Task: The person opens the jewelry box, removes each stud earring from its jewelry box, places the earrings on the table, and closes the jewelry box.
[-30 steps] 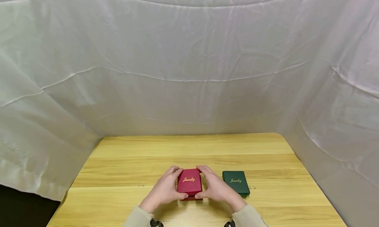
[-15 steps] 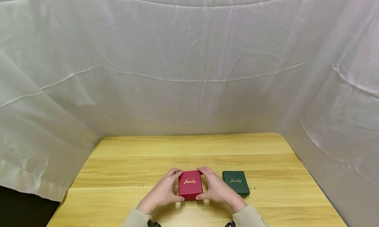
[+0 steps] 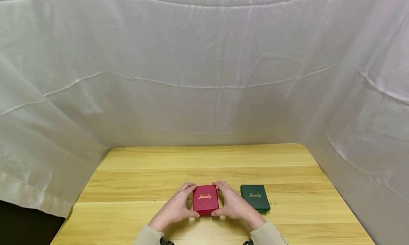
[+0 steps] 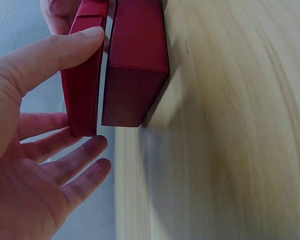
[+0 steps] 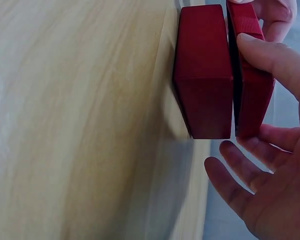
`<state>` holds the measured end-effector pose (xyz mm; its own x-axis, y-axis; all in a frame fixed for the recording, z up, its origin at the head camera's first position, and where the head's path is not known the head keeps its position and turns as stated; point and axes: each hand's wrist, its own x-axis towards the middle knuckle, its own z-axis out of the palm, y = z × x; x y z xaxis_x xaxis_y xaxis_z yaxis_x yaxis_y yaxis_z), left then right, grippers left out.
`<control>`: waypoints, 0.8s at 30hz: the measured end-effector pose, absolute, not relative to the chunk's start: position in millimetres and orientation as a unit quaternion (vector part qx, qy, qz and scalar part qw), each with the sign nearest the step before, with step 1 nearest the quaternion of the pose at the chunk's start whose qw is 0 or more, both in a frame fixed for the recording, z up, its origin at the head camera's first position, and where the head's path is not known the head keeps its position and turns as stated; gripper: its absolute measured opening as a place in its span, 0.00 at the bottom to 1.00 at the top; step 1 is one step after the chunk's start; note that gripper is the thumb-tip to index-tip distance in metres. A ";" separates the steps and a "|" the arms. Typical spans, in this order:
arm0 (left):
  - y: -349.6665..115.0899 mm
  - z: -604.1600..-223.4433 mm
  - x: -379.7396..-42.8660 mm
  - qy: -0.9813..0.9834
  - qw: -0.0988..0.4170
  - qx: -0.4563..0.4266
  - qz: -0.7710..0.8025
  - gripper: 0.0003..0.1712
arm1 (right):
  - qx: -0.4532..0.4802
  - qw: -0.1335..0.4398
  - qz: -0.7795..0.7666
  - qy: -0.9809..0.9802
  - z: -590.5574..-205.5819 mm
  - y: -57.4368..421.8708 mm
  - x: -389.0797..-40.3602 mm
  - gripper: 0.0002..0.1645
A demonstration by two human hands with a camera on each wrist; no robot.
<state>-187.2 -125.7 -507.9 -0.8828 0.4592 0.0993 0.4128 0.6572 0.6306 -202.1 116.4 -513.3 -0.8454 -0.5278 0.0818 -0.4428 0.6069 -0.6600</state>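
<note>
A red jewelry box lid (image 3: 206,198) with gold "Jewelry" lettering is held level between both hands. My left hand (image 3: 175,206) grips its left side, thumb at the front and fingers toward the back. On the other side my right hand (image 3: 234,205) grips it the same way. Directly below sits the red box base (image 4: 137,65) on the table; in the left wrist view a narrow gap runs between it and the lid (image 4: 82,95). From the right wrist the same gap shows, wider toward the front. In the head view the lid hides most of the base.
A green jewelry box (image 3: 255,197) with gold lettering lies on the wooden table (image 3: 204,159), just right of my right hand. Small pencil marks (image 3: 152,200) are on the tabletop. Pale cloth curtains (image 3: 204,110) hang behind and at both sides.
Both hands brought the lid slightly toward me, over the base, whose front edge showed below it a second ago. In the last half second hands and lid barely moved. The green box stayed put.
</note>
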 end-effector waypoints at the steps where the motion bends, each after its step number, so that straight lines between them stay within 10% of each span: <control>1: -125.5 -507.9 -187.6 0.909 0.036 0.240 0.337 0.52 | -0.270 0.061 -0.350 0.895 -513.5 116.5 -202.4 0.56; 24: -121.4 -513.0 -187.2 0.905 0.049 0.249 0.342 0.53 | -0.270 0.070 -0.347 0.896 -516.4 119.3 -202.5 0.56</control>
